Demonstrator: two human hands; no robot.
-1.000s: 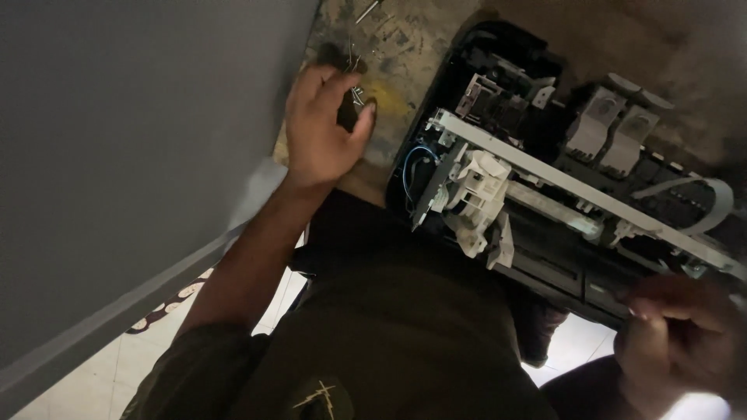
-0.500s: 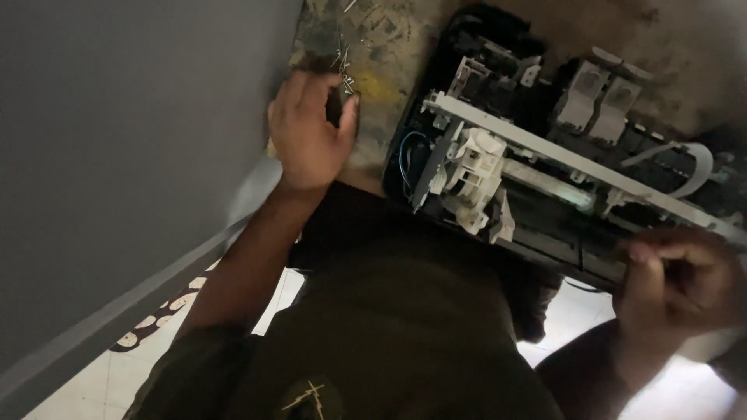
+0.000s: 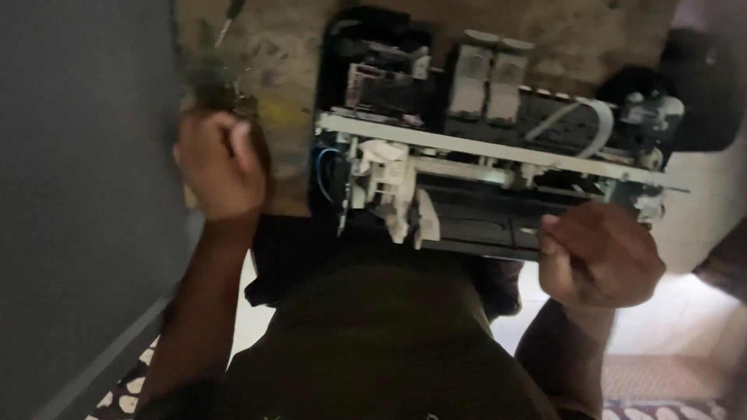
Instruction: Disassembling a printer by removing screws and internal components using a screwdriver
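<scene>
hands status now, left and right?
Left hand: closed in a fist; contents cannot be told.
Right hand: closed at the printer's front edge; grip unclear.

Left hand (image 3: 219, 165) fisted on worn tabletop (image 3: 289, 93), right hand (image 3: 597, 255) gripping opened printer (image 3: 482, 155) front edge

Single head-worn view, looking steeply down over wearer's own chest and dark shirt (image 3: 373, 342). Lens close: forearms and torso fill lower half of frame. Worn tabletop (image 3: 288, 85) occupies upper half, opened printer chassis (image 3: 482, 163) at centre, near enough to show metal rail and white plastic parts. Left hand (image 3: 218, 167) at frame left, right hand (image 3: 595, 253) at lower right. Grey wall (image 3: 78, 194) bounds left edge; pale floor (image 3: 677, 319) at lower right. Image soft, slightly blurred. No second view.
</scene>
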